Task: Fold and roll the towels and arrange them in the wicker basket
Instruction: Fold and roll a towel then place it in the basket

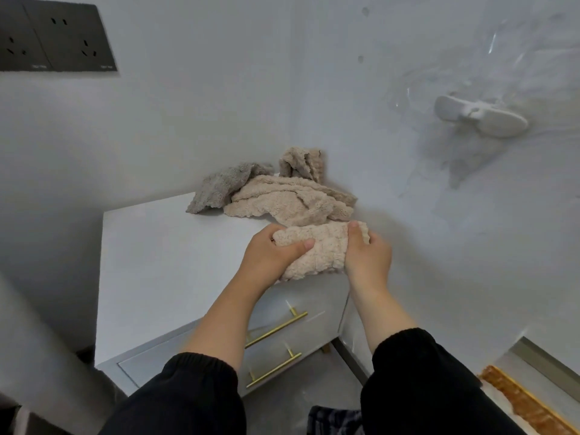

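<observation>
A rolled beige towel lies on the front right part of the white cabinet top. My left hand grips its left end, thumb across the front. Its right end is held by my right hand, thumb on top. Behind the roll, loose beige towels lie in a heap in the corner, one leaning up against the wall. A crumpled grey towel lies to their left. No wicker basket shows, except perhaps a woven brown edge at the lower right.
The cabinet has two drawers with gold bar handles on its front. Grey walls close in behind and to the right. Dark wall sockets sit at the upper left. A white wall fixture hangs at the upper right.
</observation>
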Demonstrator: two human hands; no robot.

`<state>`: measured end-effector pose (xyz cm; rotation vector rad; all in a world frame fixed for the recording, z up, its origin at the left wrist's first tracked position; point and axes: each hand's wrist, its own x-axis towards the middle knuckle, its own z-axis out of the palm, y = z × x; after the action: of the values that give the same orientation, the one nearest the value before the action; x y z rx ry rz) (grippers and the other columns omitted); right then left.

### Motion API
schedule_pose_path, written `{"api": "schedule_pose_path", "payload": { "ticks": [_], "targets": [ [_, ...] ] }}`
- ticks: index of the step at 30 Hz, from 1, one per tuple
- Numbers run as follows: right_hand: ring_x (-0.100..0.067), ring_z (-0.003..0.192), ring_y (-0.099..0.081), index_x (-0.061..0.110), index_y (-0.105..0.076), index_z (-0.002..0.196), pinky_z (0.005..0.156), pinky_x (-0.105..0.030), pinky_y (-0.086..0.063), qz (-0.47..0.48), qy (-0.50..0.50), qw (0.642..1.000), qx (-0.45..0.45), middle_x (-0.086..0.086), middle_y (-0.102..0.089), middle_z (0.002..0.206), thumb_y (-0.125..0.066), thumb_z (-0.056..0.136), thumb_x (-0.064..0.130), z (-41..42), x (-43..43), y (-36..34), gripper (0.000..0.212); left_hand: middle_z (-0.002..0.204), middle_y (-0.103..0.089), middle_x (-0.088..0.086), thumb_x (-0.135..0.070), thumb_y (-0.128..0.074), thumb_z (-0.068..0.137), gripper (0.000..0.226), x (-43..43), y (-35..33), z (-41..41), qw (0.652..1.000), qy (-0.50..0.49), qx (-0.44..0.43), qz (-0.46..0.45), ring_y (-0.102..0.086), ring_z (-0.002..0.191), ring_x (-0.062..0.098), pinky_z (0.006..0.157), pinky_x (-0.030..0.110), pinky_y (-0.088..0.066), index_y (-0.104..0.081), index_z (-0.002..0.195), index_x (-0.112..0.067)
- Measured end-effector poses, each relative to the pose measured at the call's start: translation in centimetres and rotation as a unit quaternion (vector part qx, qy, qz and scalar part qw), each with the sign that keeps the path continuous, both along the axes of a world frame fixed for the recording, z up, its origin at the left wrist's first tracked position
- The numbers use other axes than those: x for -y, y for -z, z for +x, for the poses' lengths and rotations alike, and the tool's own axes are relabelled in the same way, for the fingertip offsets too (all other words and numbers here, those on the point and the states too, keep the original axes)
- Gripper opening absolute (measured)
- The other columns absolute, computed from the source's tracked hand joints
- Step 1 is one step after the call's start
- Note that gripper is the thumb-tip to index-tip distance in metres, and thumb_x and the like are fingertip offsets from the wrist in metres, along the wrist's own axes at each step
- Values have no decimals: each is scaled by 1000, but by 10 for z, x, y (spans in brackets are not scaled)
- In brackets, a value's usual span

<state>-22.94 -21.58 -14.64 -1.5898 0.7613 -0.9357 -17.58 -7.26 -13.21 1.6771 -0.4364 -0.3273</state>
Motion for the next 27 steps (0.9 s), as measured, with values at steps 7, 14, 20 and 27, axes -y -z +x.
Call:
{"api": "schedule_pose_path", "payload": {
  "ticks": [7,14,20,27],
  "targets": [
    [-7,51,-38,21,-42,60,49,-20,-28,-198,45,979,-25,8,-42,55,-56,94,29,-105,46,-31,38,99,-73,-3,-27,-79,75,31,51,-8,-63,982,185,-41,21,-70,92,15,81,33,-58,-67,103,-21],
    [3,53,-49,19,-59,76,49,-11,-32,-302,116,946,-30,18,-44,55,-61,89,32,-212,90,-23,19,100,-71,-1,-6,-80,72,35,114,-7,-131,929,351,-32,112,-68,93,12,80,27,-57,-66,101,-20],
    [-2,49,-39,18,-50,55,49,-20,-28,-109,160,979,-58,9,-43,52,-67,87,30,-269,139,6,38,90,-69,0,-9,-77,77,20,167,9,-192,900,393,-78,169,-67,80,13,65,25,-59,-66,91,-17],
    [-27,109,-63,6,-61,116,97,-45,-49,420,24,888,187,-15,-66,117,-70,81,39,-323,195,63,49,90,-71,8,-14,-80,76,17,226,56,-247,910,350,-156,158,-69,78,18,61,29,-60,-67,87,-13]
  ]
}}
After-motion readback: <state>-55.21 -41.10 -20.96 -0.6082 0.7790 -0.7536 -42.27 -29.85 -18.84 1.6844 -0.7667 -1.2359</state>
